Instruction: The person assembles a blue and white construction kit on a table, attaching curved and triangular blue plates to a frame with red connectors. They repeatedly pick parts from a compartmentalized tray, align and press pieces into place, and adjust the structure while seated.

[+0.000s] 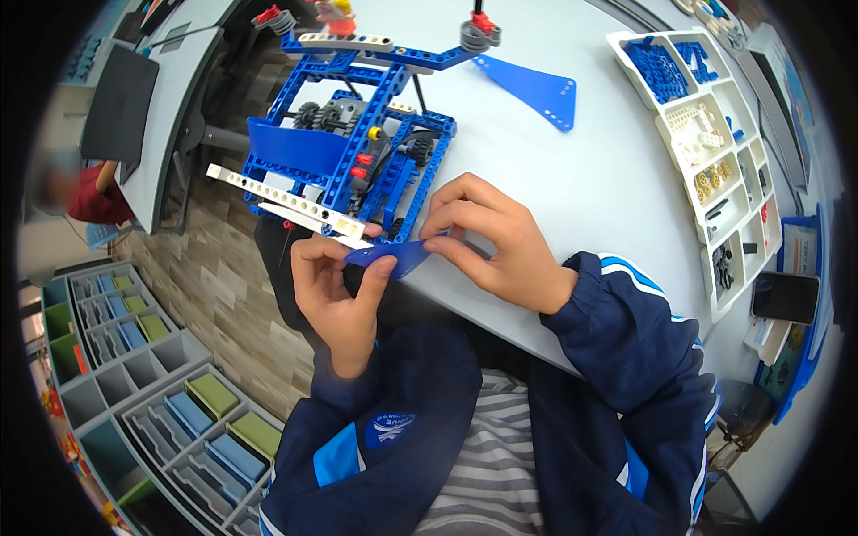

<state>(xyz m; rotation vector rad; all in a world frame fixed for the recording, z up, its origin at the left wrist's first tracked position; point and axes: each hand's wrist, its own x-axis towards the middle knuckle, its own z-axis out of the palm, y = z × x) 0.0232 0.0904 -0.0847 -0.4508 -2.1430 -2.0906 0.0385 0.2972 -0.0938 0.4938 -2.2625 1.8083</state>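
Between my two hands is a thin blue flexible plastic panel [399,256], bent slightly, at the table's near edge. My left hand [340,290] pinches its left end between thumb and fingers. At its right end, my right hand [487,237] grips it with thumb and fingertips. Just beyond stands a model of blue building beams [344,152] with grey gears, red and yellow pins and a curved blue panel. A white beam [281,198] runs along its near side, close to my left fingers. Another blue panel [536,89] with holes lies flat farther back on the table.
A white compartment tray [666,112] of sorted parts stands along the right side of the table. Beyond it lies a dark phone [785,297]. To the left, another person in red [94,195] sits near a second table; grey storage trays [161,393] stand below.
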